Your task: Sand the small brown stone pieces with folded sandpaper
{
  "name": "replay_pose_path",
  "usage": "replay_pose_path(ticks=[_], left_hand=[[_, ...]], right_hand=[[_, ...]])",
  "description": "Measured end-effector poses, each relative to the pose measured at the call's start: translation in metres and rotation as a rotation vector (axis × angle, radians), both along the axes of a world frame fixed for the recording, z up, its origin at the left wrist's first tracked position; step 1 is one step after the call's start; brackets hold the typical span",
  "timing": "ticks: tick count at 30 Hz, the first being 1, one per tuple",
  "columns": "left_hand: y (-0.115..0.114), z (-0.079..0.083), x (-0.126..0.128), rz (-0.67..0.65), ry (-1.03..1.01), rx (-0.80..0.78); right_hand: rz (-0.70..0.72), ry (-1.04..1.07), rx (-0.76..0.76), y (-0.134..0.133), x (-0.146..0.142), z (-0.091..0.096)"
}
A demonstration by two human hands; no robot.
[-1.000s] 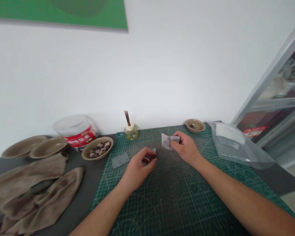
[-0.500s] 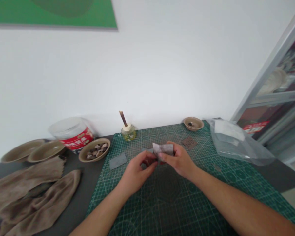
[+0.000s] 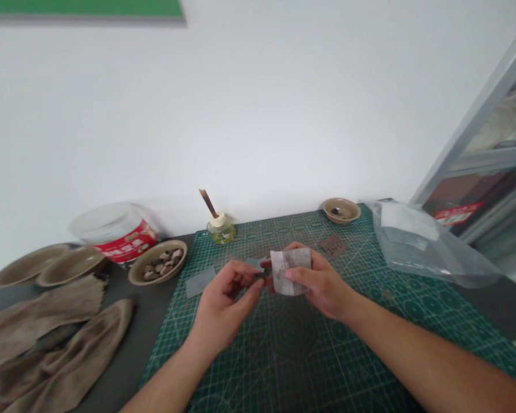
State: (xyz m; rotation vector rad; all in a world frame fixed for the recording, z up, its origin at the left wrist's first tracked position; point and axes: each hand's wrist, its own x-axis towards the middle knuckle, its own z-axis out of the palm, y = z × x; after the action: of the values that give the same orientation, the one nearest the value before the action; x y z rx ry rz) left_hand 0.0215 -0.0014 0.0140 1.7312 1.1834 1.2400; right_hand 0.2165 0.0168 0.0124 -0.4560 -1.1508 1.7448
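My right hand (image 3: 320, 281) holds a pale, mottled paper sheet (image 3: 290, 271) upright between thumb and fingers. My left hand (image 3: 226, 298) sits just to its left, with finger and thumb pinched on a small dark piece (image 3: 260, 275), which is mostly hidden. A grey-blue scrap (image 3: 253, 262) shows just behind those fingers. Both hands hover over a green cutting mat (image 3: 284, 355). A grey abrasive sheet (image 3: 200, 281) lies on the mat left of my left hand, and a small brown square marked 240 (image 3: 333, 246) lies beyond my right hand.
On the left are a bowl of brown pebbles (image 3: 152, 263), a red-labelled tub (image 3: 116, 232), tan dishes (image 3: 71, 265) and brown cloths (image 3: 38, 338). A small jar with a stick (image 3: 221, 229), a small dish (image 3: 341, 210) and a clear plastic bag (image 3: 430, 246) stand beyond the mat.
My hands have come closer together and lifted. The pale sheet has turned to face me and opened flatter. The view has shifted, and the brown 240 square has come into sight.
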Motion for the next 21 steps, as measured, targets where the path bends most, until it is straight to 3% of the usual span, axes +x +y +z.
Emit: replay_pose_path(ticks=[4,8,14,16,21], left_hand=[[0.005,-0.004,0.002,0.017,0.028,-0.058],[0.008,-0.008,0.003,0.033,0.016,-0.093],[0.006,-0.005,0.002,0.090,0.033,-0.102],[0.005,-0.002,0.003,0.132,0.032,-0.100],[0.002,0.000,0.005,0.155,-0.021,-0.116]], right_hand=[[-0.141,-0.152,0.139,0.002,0.000,-0.003],[-0.403,-0.567,0.516,-0.003,0.000,-0.005],[-0.396,-0.844,1.089,-0.011,-0.005,-0.009],[-0.402,-0.921,1.165,-0.012,-0.006,-0.012],[-0.460,-1.000,1.149,-0.014,-0.006,-0.014]])
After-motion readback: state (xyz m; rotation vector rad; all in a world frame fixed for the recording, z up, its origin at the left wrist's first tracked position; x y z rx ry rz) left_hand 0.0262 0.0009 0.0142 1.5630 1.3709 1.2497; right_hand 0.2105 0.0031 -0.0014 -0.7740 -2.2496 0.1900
